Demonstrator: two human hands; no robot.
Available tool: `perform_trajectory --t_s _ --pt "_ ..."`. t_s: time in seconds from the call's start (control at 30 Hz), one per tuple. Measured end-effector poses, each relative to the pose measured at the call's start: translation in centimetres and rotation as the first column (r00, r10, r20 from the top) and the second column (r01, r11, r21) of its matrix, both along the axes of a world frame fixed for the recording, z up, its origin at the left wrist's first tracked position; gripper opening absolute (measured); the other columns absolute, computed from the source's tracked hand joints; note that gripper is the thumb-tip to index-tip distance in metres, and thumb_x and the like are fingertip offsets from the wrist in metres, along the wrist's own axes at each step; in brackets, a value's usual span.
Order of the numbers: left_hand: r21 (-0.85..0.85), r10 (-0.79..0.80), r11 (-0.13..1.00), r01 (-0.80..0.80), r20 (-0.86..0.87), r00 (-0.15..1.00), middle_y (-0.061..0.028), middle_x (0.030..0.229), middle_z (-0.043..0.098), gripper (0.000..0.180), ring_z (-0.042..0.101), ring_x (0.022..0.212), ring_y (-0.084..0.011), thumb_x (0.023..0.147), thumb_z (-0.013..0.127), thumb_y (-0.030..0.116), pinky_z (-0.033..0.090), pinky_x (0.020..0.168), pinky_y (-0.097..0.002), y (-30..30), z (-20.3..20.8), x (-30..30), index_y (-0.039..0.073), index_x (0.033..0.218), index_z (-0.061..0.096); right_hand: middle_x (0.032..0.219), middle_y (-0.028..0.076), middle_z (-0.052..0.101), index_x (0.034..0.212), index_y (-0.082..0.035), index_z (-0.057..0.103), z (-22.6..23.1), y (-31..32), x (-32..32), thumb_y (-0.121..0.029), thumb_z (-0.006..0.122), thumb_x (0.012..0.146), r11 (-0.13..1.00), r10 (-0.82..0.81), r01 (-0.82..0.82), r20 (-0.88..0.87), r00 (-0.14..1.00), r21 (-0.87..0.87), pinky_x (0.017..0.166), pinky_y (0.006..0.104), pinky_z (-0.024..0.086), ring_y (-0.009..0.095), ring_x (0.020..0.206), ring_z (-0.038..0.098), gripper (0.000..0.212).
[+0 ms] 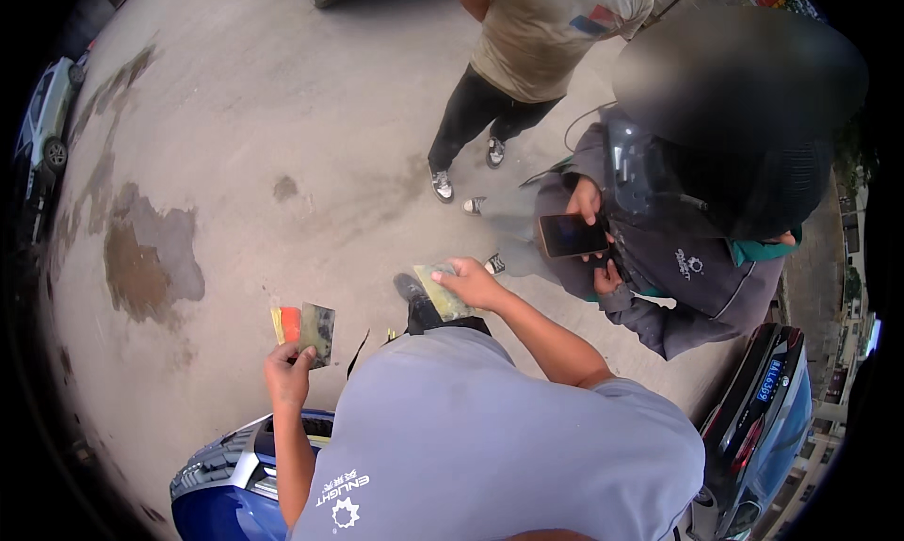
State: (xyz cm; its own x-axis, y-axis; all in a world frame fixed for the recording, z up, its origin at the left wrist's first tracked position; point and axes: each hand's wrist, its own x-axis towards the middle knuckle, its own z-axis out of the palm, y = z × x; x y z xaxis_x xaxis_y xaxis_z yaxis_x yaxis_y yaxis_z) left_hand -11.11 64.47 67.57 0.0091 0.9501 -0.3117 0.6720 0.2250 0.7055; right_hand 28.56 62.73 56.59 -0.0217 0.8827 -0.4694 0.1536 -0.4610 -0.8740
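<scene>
My left hand (289,371), held out to the left, pinches a few thin flat scrapers fanned out. One of these is a dark, smeared scraper (318,336); beside it are an orange scraper (291,322) and a narrow yellow strip (278,324). In front of my body, my right hand (471,285) is closed on the edge of a flat yellow-green scraper (443,294) with greyish smears across its face. The two hands are well apart, and both hold their pieces above the ground.
At right, close by, a person in a dark jacket (697,287) holds a phone (573,236). Another person in a beige shirt (527,51) stands farther back. A blue car (231,484) is at lower left, a dark car (753,419) at lower right. Wet patches (151,258) mark the concrete.
</scene>
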Motion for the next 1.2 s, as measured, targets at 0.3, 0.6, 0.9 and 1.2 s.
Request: perform_trajectory --t_s 0.3,0.6,0.9,1.2 --pt "-0.146 0.307 0.947 -0.288 0.682 0.664 -0.0063 0.08 0.07 0.025 0.061 0.069 -0.0119 0.086 0.082 0.014 0.05 0.061 -0.027 9.8 5.1 0.9 -0.005 0.1 0.074 0.099 0.002 0.07 0.115 0.001 0.068 11.8 18.3 -15.3 -0.033 0.067 0.102 0.949 0.316 -0.264 -0.507 0.802 0.174 0.078 0.0276 0.052 0.008 0.088 0.061 0.036" --pt "-0.117 0.313 0.943 -0.31 0.627 0.713 -0.0048 0.085 0.071 0.025 0.062 0.073 -0.0117 0.087 0.082 0.018 0.049 0.063 -0.0266 17.6 2.7 -8.7 -0.002 0.101 0.076 0.105 0.005 0.072 0.116 0.003 0.067 13.6 27.3 -26.7 -0.018 0.073 0.095 0.937 0.35 -0.313 -0.452 0.82 0.157 0.085 0.0309 0.055 0.012 0.095 0.066 0.03" --pt "0.368 0.065 0.913 -0.174 0.292 0.954 -0.0092 0.084 0.07 0.012 0.064 0.074 -0.0159 0.089 0.076 0.007 0.05 0.067 -0.0303 28.5 2.1 -21.6 0.0 0.099 0.077 0.104 0.009 0.072 0.11 0.001 0.067 12.8 36.0 -32.2 -0.01 0.074 0.091 0.989 0.028 0.042 -0.463 0.886 0.14 0.084 0.0333 0.057 0.017 0.092 0.07 0.023" --pt "0.279 0.08 0.913 -0.297 0.593 0.801 -0.0127 0.11 0.071 0.053 0.07 0.083 -0.0151 0.093 0.065 0.001 0.054 0.065 -0.0266 39.4 6.1 -30.7 0.002 0.145 0.054 0.108 0.012 0.073 0.115 0.002 0.065 14.4 46.6 -39.2 -0.004 0.072 0.089 0.993 0.104 -0.103 -0.839 0.535 0.057 0.089 0.0364 0.059 0.022 0.098 0.072 0.028"
